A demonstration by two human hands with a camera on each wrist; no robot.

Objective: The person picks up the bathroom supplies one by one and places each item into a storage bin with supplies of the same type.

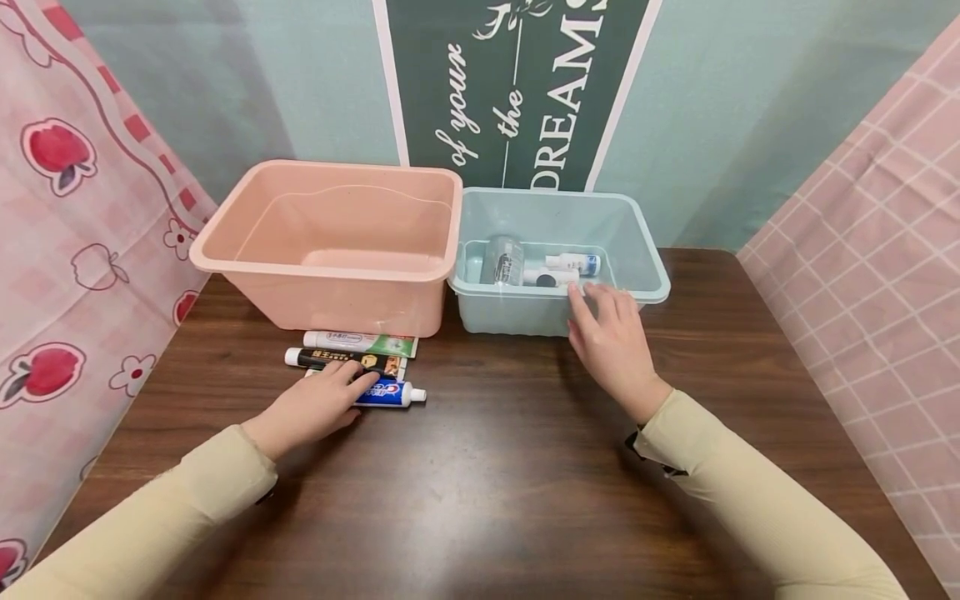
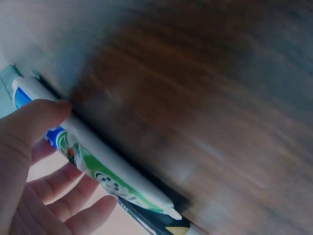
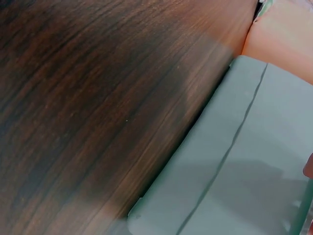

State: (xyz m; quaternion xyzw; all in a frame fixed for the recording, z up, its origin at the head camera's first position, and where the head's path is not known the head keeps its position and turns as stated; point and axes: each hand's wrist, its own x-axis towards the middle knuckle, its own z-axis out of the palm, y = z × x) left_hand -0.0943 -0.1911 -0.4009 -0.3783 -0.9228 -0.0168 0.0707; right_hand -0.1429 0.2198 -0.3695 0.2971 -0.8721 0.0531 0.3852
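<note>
My left hand (image 1: 318, 407) grips a blue, white and green toothpaste tube (image 1: 386, 394), thumb on its near side. In the left wrist view, the thumb bends over this tube (image 2: 122, 171) and the fingers lie along its other side. Just behind are a black toothpaste tube (image 1: 382, 364) and a white-and-green toothpaste tube (image 1: 360, 342). My right hand (image 1: 613, 346) is at the front rim of the light blue bin (image 1: 510, 312), fingertips over the rim. Inside that bin are a clear bottle (image 1: 504, 260) and small white bottles (image 1: 576, 264); the right wrist view mostly shows the bin's outer wall (image 3: 220, 166).
A larger pink bin (image 1: 337, 296) stands left of the blue one, close against it, behind the tubes. Both bins are on a dark wooden table (image 1: 480, 492) before a green wall hanging (image 1: 517, 92). Patterned cloths (image 1: 885, 225) hang at the sides.
</note>
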